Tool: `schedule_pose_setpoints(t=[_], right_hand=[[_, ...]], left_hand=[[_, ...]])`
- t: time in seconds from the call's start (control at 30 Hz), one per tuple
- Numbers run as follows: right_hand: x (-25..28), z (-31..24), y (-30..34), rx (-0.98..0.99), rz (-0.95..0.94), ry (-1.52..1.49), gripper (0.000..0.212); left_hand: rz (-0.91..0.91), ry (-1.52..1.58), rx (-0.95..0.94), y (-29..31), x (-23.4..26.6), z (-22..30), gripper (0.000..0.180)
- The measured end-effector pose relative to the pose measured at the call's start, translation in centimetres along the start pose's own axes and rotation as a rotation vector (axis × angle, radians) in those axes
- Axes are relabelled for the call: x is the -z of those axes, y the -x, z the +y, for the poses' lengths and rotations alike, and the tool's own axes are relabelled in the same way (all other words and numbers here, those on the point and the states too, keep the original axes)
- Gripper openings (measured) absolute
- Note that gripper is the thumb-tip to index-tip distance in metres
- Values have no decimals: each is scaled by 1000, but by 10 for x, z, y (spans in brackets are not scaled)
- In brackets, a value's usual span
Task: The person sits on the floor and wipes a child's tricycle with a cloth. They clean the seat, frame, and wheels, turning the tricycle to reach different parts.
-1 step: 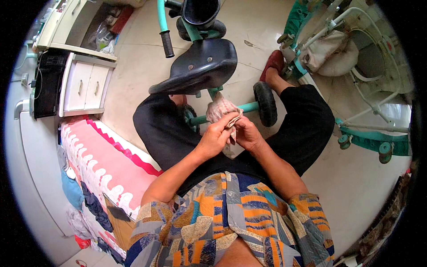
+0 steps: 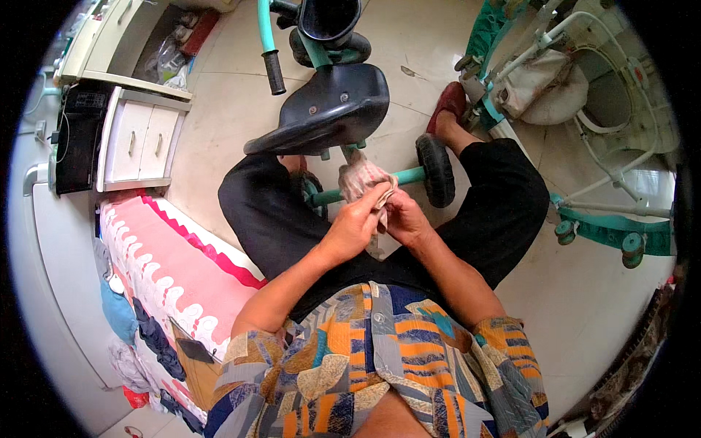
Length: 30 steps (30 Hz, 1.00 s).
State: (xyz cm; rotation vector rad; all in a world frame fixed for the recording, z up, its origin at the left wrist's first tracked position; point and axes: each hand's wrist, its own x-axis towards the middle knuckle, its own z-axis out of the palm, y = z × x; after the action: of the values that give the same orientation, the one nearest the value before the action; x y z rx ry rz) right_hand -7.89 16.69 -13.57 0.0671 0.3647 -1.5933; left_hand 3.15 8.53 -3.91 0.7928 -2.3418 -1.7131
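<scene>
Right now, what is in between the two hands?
In the head view, a crumpled pinkish cloth sits between the left hand and the right hand; both hands pinch it, just above the tricycle's teal bar.

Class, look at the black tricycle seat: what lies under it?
Under the black seat show teal frame tubes, a black wheel and floor tiles. The seat covers the frame joint, and the knee hides another wheel.

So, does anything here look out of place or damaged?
Nothing looks damaged. Both hands, left hand and right hand, hold a crumpled pinkish cloth above a small tricycle. A small scrap lies alone on the tiled floor beyond the seat.
</scene>
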Motion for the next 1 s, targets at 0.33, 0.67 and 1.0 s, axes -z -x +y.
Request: schedule_pose_setpoints(t=[0.33, 0.67, 1.0], right_hand=[[1, -19, -13, 138, 127, -21, 39], [-1, -38, -33, 241, 265, -25, 34], [-10, -50, -71, 315, 293, -115, 25]], left_hand=[[725, -1041, -714, -40, 90, 68, 37], [724, -1162, -589, -64, 98, 56, 35], [556, -642, -374, -60, 126, 56, 28]])
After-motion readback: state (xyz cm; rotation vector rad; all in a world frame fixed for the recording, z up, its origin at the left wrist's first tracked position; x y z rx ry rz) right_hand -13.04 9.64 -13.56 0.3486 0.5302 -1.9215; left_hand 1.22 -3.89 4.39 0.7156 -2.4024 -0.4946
